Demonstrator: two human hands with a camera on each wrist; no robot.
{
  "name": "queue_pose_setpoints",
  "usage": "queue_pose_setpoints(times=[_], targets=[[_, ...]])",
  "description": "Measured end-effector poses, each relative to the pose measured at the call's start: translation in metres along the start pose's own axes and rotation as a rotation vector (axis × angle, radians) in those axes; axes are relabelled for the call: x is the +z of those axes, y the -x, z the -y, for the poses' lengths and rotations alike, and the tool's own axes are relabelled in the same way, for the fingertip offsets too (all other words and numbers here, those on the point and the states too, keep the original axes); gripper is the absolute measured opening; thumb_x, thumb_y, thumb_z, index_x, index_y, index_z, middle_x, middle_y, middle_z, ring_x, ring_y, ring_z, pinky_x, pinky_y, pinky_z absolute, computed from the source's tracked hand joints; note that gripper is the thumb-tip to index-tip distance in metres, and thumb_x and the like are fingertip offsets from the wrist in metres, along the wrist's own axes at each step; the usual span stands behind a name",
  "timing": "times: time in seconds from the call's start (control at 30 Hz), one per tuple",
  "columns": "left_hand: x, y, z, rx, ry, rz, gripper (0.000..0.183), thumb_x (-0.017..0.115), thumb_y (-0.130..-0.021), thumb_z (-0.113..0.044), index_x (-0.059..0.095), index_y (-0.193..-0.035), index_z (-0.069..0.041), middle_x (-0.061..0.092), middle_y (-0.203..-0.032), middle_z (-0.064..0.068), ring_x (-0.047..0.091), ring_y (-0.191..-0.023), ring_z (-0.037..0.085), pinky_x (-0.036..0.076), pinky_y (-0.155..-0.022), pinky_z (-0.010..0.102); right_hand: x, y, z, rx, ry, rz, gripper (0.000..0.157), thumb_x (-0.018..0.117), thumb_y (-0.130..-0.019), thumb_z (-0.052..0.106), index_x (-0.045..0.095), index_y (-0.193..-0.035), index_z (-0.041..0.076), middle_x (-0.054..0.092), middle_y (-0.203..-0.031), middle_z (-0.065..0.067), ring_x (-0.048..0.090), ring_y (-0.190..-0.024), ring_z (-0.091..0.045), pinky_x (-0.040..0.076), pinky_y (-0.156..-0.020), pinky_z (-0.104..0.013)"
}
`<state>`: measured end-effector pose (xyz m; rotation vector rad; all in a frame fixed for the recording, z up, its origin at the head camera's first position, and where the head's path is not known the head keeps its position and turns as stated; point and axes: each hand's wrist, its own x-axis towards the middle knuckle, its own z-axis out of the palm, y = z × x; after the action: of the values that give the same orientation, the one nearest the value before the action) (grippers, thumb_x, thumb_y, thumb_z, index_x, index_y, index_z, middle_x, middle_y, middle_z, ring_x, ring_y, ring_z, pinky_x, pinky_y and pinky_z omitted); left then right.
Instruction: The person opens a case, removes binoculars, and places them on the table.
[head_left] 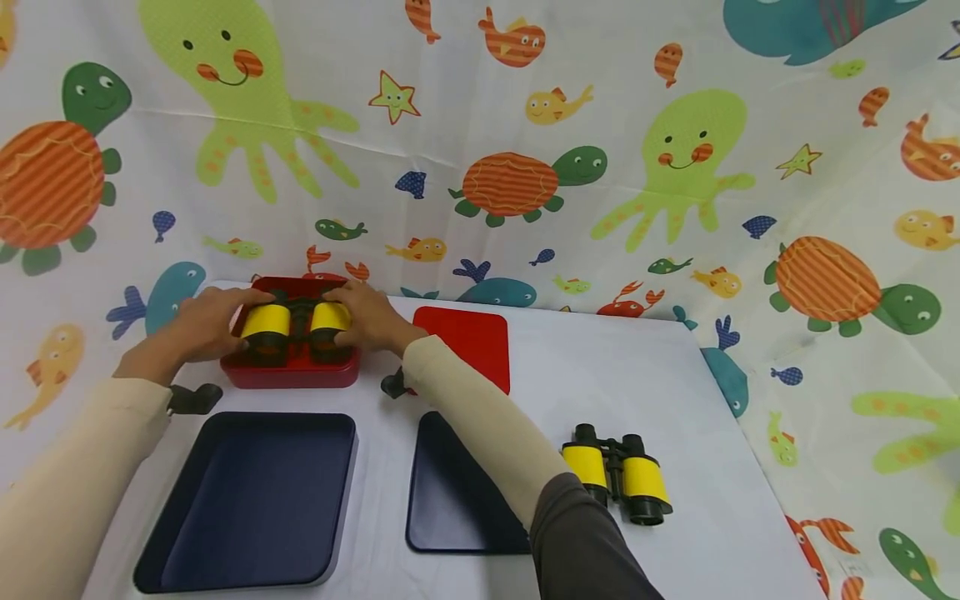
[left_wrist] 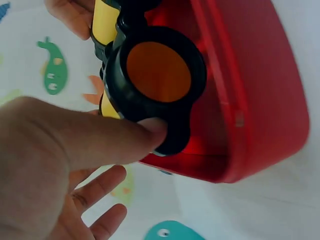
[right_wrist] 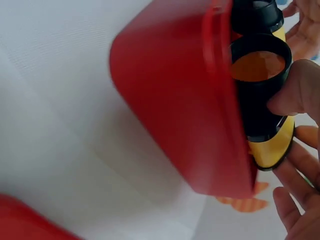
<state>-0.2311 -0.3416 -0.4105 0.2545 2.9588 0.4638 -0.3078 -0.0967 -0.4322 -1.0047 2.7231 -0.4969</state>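
Both hands hold a pair of black-and-yellow binoculars (head_left: 267,321) at the mouth of a red box (head_left: 292,380), at the far left of the table in the head view. My left hand (head_left: 201,327) grips the left barrel; in the left wrist view its thumb (left_wrist: 115,135) presses the black rim beside an orange-tinted lens (left_wrist: 159,72). On the other barrel is my right hand (head_left: 371,317), its thumb on the black end and fingers behind the yellow band (right_wrist: 270,150). The red box wall hides the lower part of the binoculars in the right wrist view.
Nearer me stands a dark blue open box (head_left: 258,492), with a dark blue lid (head_left: 457,500) to its right, partly under my right forearm. A red lid (head_left: 468,342) lies beyond that arm. Another pair of binoculars (head_left: 645,479) lies on the right. A sea-animal-patterned cloth (head_left: 420,75) hangs behind.
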Motion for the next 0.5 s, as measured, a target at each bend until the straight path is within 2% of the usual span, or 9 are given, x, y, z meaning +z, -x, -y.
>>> queue_pose_setpoints(times=[0.17, 0.3, 0.43, 0.5], targets=[[-0.016, 0.007, -0.011, 0.036, -0.004, -0.043, 0.083, 0.081, -0.075, -0.005, 0.041, -0.148, -0.008, 0.040, -0.146, 0.031, 0.031, -0.129, 0.054, 0.022, -0.103, 0.080, -0.020, 0.011, -0.001, -0.024, -0.055, -0.074, 0.075, 0.083, -0.079, 0.034, 0.048, -0.146, 0.030, 0.043, -0.150, 0.007, 0.037, -0.136, -0.011, 0.034, -0.117, -0.032], [-0.023, 0.009, -0.029, 0.087, 0.018, -0.078, 0.083, 0.083, -0.074, -0.008, 0.043, -0.147, -0.008, 0.044, -0.144, 0.028, 0.035, -0.129, 0.051, 0.032, -0.102, 0.076, -0.038, 0.029, -0.010, -0.055, -0.068, -0.121, 0.076, 0.083, -0.078, 0.032, 0.049, -0.145, 0.027, 0.046, -0.145, 0.004, 0.039, -0.134, -0.012, 0.034, -0.116, -0.033], [-0.019, 0.008, -0.053, 0.130, 0.039, -0.101, 0.083, 0.086, -0.072, -0.012, 0.046, -0.145, -0.009, 0.049, -0.141, 0.026, 0.039, -0.127, 0.047, 0.041, -0.099, 0.072, -0.047, 0.054, -0.028, -0.062, -0.125, -0.135, 0.076, 0.084, -0.077, 0.029, 0.050, -0.144, 0.024, 0.049, -0.136, 0.004, 0.046, -0.125, -0.013, 0.040, -0.110, -0.031], [-0.015, 0.008, -0.066, 0.155, 0.036, -0.105, 0.084, 0.087, -0.070, -0.014, 0.048, -0.144, -0.009, 0.049, -0.141, 0.025, 0.040, -0.128, 0.047, 0.040, -0.100, 0.072, -0.049, 0.066, -0.037, -0.056, -0.164, -0.130, 0.075, 0.085, -0.077, 0.025, 0.050, -0.143, 0.023, 0.049, -0.134, 0.003, 0.048, -0.123, -0.014, 0.044, -0.108, -0.031]])
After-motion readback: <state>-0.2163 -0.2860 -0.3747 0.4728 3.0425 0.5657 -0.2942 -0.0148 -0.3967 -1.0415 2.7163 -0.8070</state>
